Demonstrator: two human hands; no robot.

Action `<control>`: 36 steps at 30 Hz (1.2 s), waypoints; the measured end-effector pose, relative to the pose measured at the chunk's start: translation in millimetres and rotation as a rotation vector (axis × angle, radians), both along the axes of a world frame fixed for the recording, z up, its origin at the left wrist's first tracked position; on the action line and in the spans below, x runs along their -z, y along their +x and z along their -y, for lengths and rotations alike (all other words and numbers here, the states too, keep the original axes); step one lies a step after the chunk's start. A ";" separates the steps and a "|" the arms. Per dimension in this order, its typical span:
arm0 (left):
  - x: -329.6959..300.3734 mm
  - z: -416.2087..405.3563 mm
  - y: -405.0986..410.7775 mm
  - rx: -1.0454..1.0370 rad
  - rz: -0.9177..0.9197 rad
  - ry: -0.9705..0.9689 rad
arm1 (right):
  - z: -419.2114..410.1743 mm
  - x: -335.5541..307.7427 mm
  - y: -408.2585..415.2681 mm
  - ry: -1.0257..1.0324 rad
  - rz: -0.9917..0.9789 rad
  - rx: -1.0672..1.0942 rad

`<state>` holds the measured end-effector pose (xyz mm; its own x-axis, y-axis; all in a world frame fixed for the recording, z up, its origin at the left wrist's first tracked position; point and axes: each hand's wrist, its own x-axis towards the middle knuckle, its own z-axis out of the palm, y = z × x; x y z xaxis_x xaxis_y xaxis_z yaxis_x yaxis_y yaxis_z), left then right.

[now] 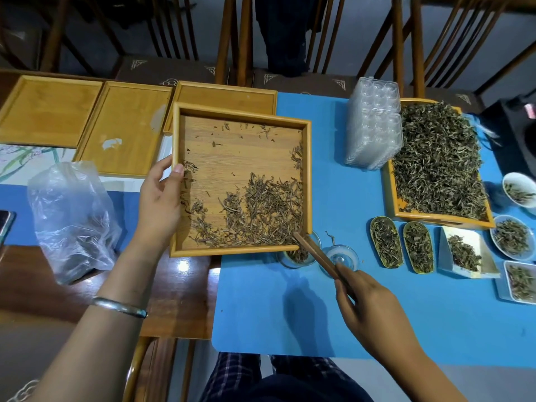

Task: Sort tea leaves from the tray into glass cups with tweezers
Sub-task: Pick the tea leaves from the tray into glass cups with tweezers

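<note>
My left hand [161, 198] grips the left rim of a square wooden tray [177, 132], which is tilted so its near right corner hangs over a glass cup [298, 255]. Dry brown tea leaves [261, 213] are heaped in the tray's near right part. My right hand [365, 306] holds wooden tweezers [316, 253]; their tips rest in the tray's near right corner among the leaves. The glass cup has some leaves in it and is partly hidden by the tray. A second glass cup [339, 256] stands just to its right, under the tweezers.
Three empty wooden trays [49, 111] lie at the back left. A clear plastic bag [72, 216] sits left. A stack of plastic containers [374, 123] and a large tray of green leaves [438, 163] stand right, with several small leaf-filled dishes [417, 246] near it. Chairs line the far side.
</note>
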<state>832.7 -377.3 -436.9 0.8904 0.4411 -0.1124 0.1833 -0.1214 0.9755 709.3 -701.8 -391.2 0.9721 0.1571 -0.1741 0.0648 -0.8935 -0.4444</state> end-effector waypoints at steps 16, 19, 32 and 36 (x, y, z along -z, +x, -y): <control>-2.3 0.4 1.7 0.030 0.000 -0.022 | -18.0 -12.7 25.2 0.014 0.119 -0.085; -2.7 0.7 1.1 0.028 0.002 -0.029 | -20.9 -10.2 28.4 -0.023 0.136 -0.134; 0.3 -2.2 0.0 0.020 0.002 -0.021 | 3.1 -4.2 10.7 -0.054 0.071 -0.045; 0.6 -1.4 -0.8 0.024 0.005 -0.016 | 10.7 -3.3 5.9 -0.031 0.036 -0.008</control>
